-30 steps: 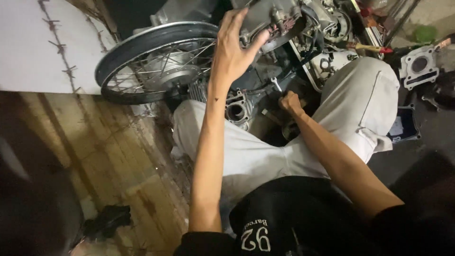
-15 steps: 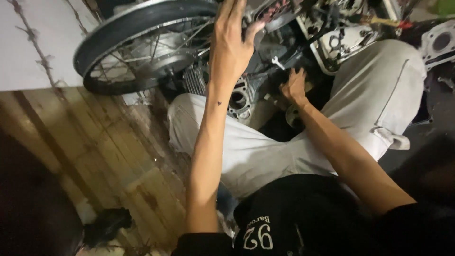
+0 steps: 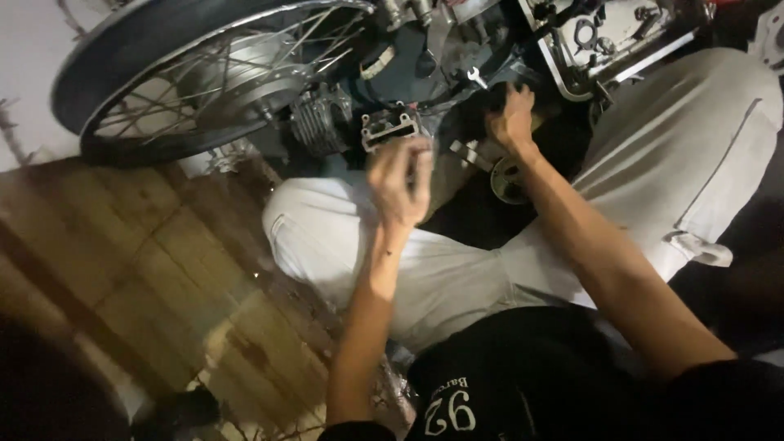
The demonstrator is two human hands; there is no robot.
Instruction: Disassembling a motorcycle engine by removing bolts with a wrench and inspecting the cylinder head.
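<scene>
1. the left hand [image 3: 400, 184] hangs in the air above the person's pale trouser leg [image 3: 457, 269], fingers loosely curled and blurred; whether anything small sits between them cannot be told. it touches nothing that shows.
2. the right hand [image 3: 510, 118] is sunk among the dark parts in front of the knees, fingers bent down onto something black; the grip is hidden, so it cannot be told if it holds a part or only presses on it.
3. the finned engine cylinder [image 3: 322, 122] and the small grey block [image 3: 388, 126] beside it lie just beyond the left hand, near but apart from it; the block is the closest thing to the left fingertips.
4. a round metal ring [image 3: 508, 178] lies just below the right wrist, between the knees.
5. risk, as a judgement: the right hand works half blind in shadow among sharp-edged metal, so a slip could nick a finger or knock the ring away under the leg.
6. risk, as a judgement: with the left hand off the parts, nothing steadies the block, and a push from the right could tip it toward the spoked wheel [image 3: 196, 73].
7. further out, the open engine case [image 3: 604, 41] lies past the right hand, and the wooden floor [image 3: 147, 278] spreads to the left.
</scene>
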